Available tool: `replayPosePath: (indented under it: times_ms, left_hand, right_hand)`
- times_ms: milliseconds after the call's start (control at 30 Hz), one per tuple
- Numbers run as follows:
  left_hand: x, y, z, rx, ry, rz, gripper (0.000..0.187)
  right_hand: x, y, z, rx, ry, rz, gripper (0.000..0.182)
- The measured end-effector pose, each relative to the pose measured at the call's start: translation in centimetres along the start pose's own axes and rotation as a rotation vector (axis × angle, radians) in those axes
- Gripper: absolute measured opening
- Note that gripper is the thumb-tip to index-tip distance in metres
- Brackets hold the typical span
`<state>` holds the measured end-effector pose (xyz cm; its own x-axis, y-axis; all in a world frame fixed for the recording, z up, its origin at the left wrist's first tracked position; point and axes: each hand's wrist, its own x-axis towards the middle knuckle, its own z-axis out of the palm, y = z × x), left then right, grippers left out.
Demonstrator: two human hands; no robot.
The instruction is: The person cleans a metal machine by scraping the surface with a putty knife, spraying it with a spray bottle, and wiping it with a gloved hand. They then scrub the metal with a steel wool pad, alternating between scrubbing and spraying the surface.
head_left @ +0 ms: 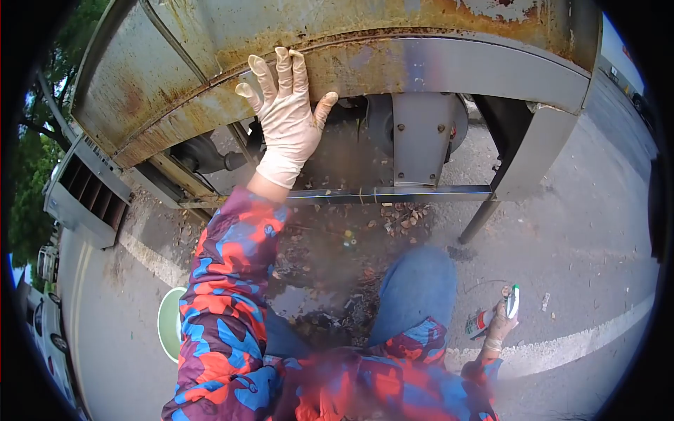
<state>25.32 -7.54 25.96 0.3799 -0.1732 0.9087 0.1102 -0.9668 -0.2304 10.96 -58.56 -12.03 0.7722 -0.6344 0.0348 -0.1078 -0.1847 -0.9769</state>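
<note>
My left hand (288, 126), in a pale thin glove, lies with spread fingers against the lower edge of a large rusty metal machine body (351, 67). It holds nothing. Low on the right, my right hand (500, 328), also gloved, is closed around a spray bottle (480, 323) with a white and green trigger head and a red label. The bottle is held away from the machine, above the pavement. Part of the bottle is hidden by the hand. Under the machine body, a grey bracket (421, 140) with bolts stands in front of a round part.
A light green basin (169, 324) stands on the ground beside my left arm. A metal crossbar (393, 196) and leg (479, 222) support the machine. Wet ground with dead leaves (407, 219) lies beneath. A grey slotted cabinet (90, 189) and parked cars (50, 337) are at left.
</note>
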Motion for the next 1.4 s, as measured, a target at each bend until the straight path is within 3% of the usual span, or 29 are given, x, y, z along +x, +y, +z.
replayPosePath:
  times_ms: [200, 333, 400, 433, 500, 533, 633, 700, 733, 800, 933, 967, 1067, 1133, 1267, 1333, 1400]
  left_hand:
    - [-3.1, 0.7, -1.7, -0.095, -0.015, -0.015, 0.083]
    - [-5.2, 1.7, -2.2, -0.186, -0.021, -0.007, 0.077]
    - [-6.2, 1.9, -2.6, -0.267, -0.046, -0.004, 0.076]
    - [-6.6, 1.8, -3.0, -0.261, -0.044, 0.003, 0.075]
    - [-7.5, 1.3, -3.5, -0.266, -0.058, -0.014, 0.075]
    - [-7.9, 1.0, -3.8, -0.267, -0.076, -0.029, 0.074]
    - [-8.6, -0.2, -4.8, -0.262, -0.083, -0.040, 0.074]
    - [-9.0, -0.9, -5.3, -0.260, -0.073, -0.046, 0.073]
    - [-9.2, -1.2, -5.5, -0.260, -0.073, -0.049, 0.073]
    - [-9.6, -1.9, -5.8, -0.302, -0.076, -0.057, 0.071]
    - [-10.4, -2.6, -6.1, -0.306, -0.075, -0.066, 0.070]
    - [-10.5, -2.7, -6.2, -0.309, -0.071, -0.065, 0.070]
    - [-10.7, -2.9, -6.4, -0.330, -0.100, -0.080, 0.071]
    - [-10.8, -2.7, -6.2, -0.272, -0.144, -0.060, 0.071]
    - [-7.6, -0.8, -2.4, -0.075, -0.162, 0.231, 0.086]
    - [-4.5, 0.1, 0.2, -0.164, -0.194, 0.232, 0.089]
    - [-1.9, 0.8, 1.9, -0.125, -0.101, 0.321, 0.089]
  right_hand:
    - [-1.4, -20.2, 4.3, 0.030, -0.189, -0.609, 0.035]
    - [-2.9, -32.3, 8.5, 0.410, -0.405, -0.882, 0.043]
    - [-3.4, -34.6, 9.8, 0.527, -0.597, -0.794, 0.051]
    - [-3.7, -35.8, 10.6, 0.523, -0.595, -0.798, 0.051]
    - [-4.6, -38.3, 12.6, 0.795, -1.013, -0.699, 0.051]
    - [-5.9, -39.2, 13.9, 0.975, -1.102, -0.566, 0.049]
    - [-7.7, -41.4, 16.4, 0.892, -1.085, -0.595, 0.056]
    - [-7.8, -41.7, 18.8, 1.083, -1.295, -0.554, 0.049]
    - [-8.5, -42.3, 19.6, 1.081, -1.297, -0.554, 0.049]
    - [-9.9, -43.2, 20.9, 0.680, -0.770, -0.983, 0.041]
    - [-9.9, -43.7, 21.6, 0.651, -0.766, -0.850, 0.040]
    - [-10.0, -43.5, 21.3, 0.630, -0.681, -0.970, 0.041]
    - [-8.0, -41.6, 19.2, 0.619, -0.649, -0.881, 0.042]
    - [-6.4, -39.9, 16.5, 0.463, -0.501, -0.932, 0.041]
    - [-1.4, -31.5, 12.3, 0.265, -0.307, -0.885, 0.042]
    - [1.4, -25.1, 9.3, -0.008, -0.147, -0.902, 0.044]
    - [0.6, -22.6, 6.1, 0.059, -0.123, -0.688, 0.040]
